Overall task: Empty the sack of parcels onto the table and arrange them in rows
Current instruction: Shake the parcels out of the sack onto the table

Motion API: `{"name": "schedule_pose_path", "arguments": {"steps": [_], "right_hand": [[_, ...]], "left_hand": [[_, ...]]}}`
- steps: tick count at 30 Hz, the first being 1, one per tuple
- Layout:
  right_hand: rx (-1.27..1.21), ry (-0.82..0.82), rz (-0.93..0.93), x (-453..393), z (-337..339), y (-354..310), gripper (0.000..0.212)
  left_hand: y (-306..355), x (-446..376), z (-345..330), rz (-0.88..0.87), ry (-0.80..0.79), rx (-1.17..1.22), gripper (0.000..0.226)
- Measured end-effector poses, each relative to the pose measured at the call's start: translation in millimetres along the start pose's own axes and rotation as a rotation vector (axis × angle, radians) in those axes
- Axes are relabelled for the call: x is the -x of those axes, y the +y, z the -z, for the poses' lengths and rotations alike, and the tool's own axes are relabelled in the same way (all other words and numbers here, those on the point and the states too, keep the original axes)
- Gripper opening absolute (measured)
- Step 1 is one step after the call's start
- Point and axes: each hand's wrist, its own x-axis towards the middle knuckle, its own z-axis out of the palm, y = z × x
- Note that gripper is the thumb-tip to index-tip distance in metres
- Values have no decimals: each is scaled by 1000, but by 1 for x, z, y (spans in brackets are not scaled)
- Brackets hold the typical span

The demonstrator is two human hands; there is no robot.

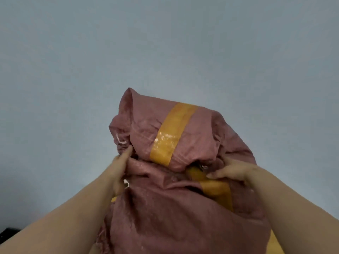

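Observation:
A dusty-pink woven sack (176, 213) with a yellow stripe fills the lower middle of the head view, raised in front of a pale wall. Its upper part (146, 123) is folded over toward me. My left hand (120, 167) grips the gathered fabric on the sack's left side. My right hand (231, 170) grips the fabric at the fold on the right, thumb on the yellow stripe. No parcels show; the sack hides whatever is inside it.
A plain grey-blue wall (165, 43) fills the background. A dark object edge (7, 233) shows at the bottom left corner. Slivers of a yellow surface (275, 244) peek out beneath the sack at the bottom right.

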Motion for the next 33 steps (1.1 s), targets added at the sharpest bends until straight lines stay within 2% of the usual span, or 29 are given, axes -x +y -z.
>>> {"name": "schedule_pose_path", "arguments": {"steps": [1,2,4,5,6,7,9,10,11,12,13,15,16,18,19,20,21,22,23,24,25,26,27,28,29,31,33], "right_hand": [[93,16,5,-5,-10,2,97],[196,54,34,-10,-17,1,77],[484,181,125,-11,-22,-9,19],[534,235,173,-7,-19,-16,10],[486,322,228,-5,-11,-23,20],[310,393,255,3,1,-34,23],[-337,576,338,15,34,-59,15],[-596,697,360,19,45,-70,11],[-709,779,383,18,50,-79,9],[-664,806,410,18,49,-88,15],[-532,730,426,17,44,-98,24],[-273,542,424,22,35,-107,28],[-254,561,434,25,39,-110,28],[-475,745,489,28,56,-110,24],[-491,767,492,27,60,-108,25],[-406,694,483,31,57,-110,24],[-263,616,474,28,51,-105,23],[-196,582,472,24,46,-101,20],[-255,550,497,24,44,-98,23],[-366,488,538,25,44,-95,38],[-415,372,571,25,47,-92,59],[-292,223,538,27,49,-88,83],[-71,63,450,26,47,-82,103],[193,-62,333,25,41,-76,118],[437,-113,211,21,31,-67,130],[789,-72,36,9,9,-44,144],[990,43,-22,0,-12,-20,137]], "left_hand": [[-4,3,-9,24,-25,-88,42],[-5,8,-19,29,-52,-141,38],[-1,11,-32,6,-78,-213,24],[7,12,-36,3,-82,-206,19],[21,14,-38,12,-79,-145,17],[38,15,-38,8,-87,-25,17],[76,16,-36,-132,-113,288,21],[93,16,-37,-244,-108,412,38],[102,17,-41,-354,-60,439,50],[105,19,-46,-478,21,305,55],[102,24,-53,-575,80,52,51],[91,30,-57,-583,10,-386,33],[96,33,-55,-542,-28,-551,35],[111,36,-40,-367,-154,-332,62],[115,35,-32,-325,-251,-272,73],[115,36,-26,-320,-353,-360,78],[112,40,-23,-311,-464,-557,77],[104,43,-22,-285,-553,-856,73],[96,44,-21,-261,-547,-1196,69],[90,35,-17,-264,-465,-1496,69],[87,29,-14,-293,-336,-1715,64],[87,25,-10,-334,-181,-1835,52],[88,25,-9,-364,-49,-1818,40],[88,22,-6,-365,26,-1692,33],[87,19,-2,-353,46,-1487,27],[83,14,3,-318,3,-1030,18],[80,15,3,-246,-58,-744,22]]}}
